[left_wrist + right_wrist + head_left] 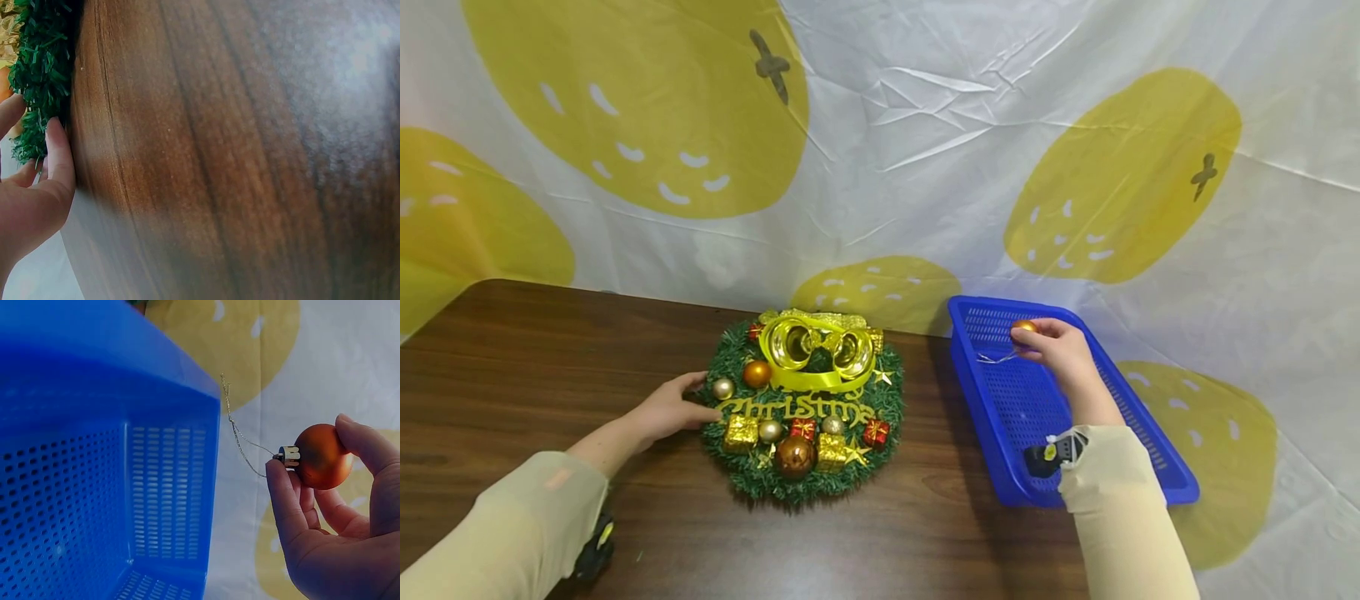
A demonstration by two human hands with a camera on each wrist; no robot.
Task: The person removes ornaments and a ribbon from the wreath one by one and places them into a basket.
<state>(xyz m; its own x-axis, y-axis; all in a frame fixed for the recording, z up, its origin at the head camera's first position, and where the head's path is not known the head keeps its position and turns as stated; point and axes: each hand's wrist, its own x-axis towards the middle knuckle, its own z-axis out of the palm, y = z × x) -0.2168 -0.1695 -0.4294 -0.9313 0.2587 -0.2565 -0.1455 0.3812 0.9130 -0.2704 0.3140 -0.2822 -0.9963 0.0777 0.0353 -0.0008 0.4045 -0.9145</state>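
A green Christmas wreath (801, 492) lies on the table, decked with baubles, small gift boxes, stars, gold bells and gold lettering. At its left edge, my left hand (664, 410) holds the rim between thumb and fingers; green tufts (44, 75) show between them in the left wrist view. My right hand (1060, 354) is over the far part of the blue basket (977, 400). Its thumb and fingers pinch a small orange bauble (322, 456) with a silver cap. A thin silvery string loop (237, 434) hangs from the cap.
The basket has perforated walls and stands right of the wreath on the brown wooden table (512, 367). A white cloth (910, 167) with yellow fruit prints hangs behind the table and along its right side.
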